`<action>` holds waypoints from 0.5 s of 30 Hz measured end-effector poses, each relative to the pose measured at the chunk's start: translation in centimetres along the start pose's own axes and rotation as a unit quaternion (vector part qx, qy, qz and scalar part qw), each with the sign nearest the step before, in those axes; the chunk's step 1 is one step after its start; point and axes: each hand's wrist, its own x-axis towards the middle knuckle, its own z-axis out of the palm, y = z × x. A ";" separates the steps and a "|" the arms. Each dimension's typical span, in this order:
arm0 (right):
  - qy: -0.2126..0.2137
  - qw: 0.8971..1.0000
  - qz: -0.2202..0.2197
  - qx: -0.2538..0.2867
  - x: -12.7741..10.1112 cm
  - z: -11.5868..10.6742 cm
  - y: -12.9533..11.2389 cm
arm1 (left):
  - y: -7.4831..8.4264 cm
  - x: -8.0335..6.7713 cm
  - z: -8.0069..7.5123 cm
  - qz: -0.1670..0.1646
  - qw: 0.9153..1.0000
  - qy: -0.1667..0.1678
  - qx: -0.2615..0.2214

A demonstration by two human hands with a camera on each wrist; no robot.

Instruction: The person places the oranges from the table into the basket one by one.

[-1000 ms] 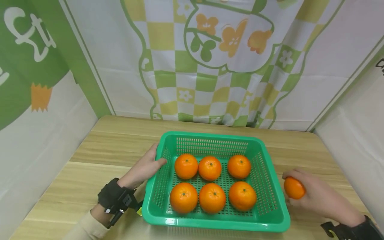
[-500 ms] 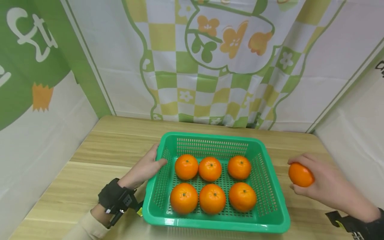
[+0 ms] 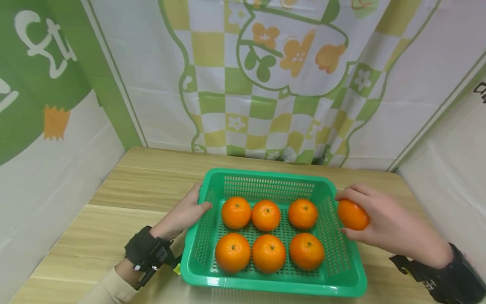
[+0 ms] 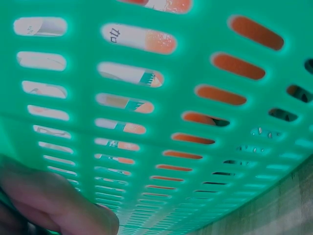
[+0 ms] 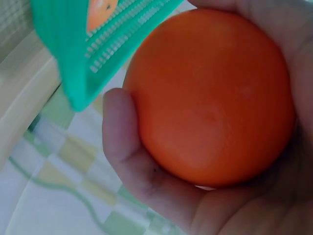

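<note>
A green perforated plastic basket (image 3: pixel 273 286) stands on the wooden table with several oranges inside, set in two rows. My left hand (image 3: pixel 186 213) grips its left rim, thumb over the edge; in the left wrist view a finger (image 4: pixel 58 200) lies along the slotted outer wall. In my right hand (image 3: pixel 383 219) I hold another orange (image 3: pixel 353 214), over the basket's right rim. The right wrist view shows fingers curled round this orange (image 5: pixel 210 98), with the basket's corner (image 5: pixel 73 93) beside it. Nearest to that hand inside the basket is the back-right orange (image 3: pixel 302 213).
The light wooden table (image 3: pixel 110 223) extends left of the basket and behind it. A green, yellow and white checked curtain (image 3: pixel 265 105) hangs at the table's back edge. White fabric walls stand on both sides. Each wrist wears a black camera strap (image 3: pixel 146 251).
My right hand lifted the orange away from the table at the right, then carried it leftward to the basket's right rim. The left hand and the basket have kept their places.
</note>
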 end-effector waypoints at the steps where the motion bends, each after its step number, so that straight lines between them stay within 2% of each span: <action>1: -0.007 1.000 -0.004 0.008 0.3 0.1 -0.3 | 0.0 0.0 0.0 -0.002 1.000 0.000 0.000; 8: -0.069 0.996 -0.031 0.043 2.7 0.9 -1.8 | 0.0 0.0 0.0 -0.005 1.000 0.001 -0.001; 12: -0.133 0.988 -0.034 0.071 4.2 1.8 -2.7 | 0.0 0.0 0.0 -0.001 1.000 0.002 -0.002; 15: -0.174 0.982 -0.036 0.067 5.1 2.9 -3.2 | 0.0 0.0 0.0 -0.001 1.000 0.003 0.000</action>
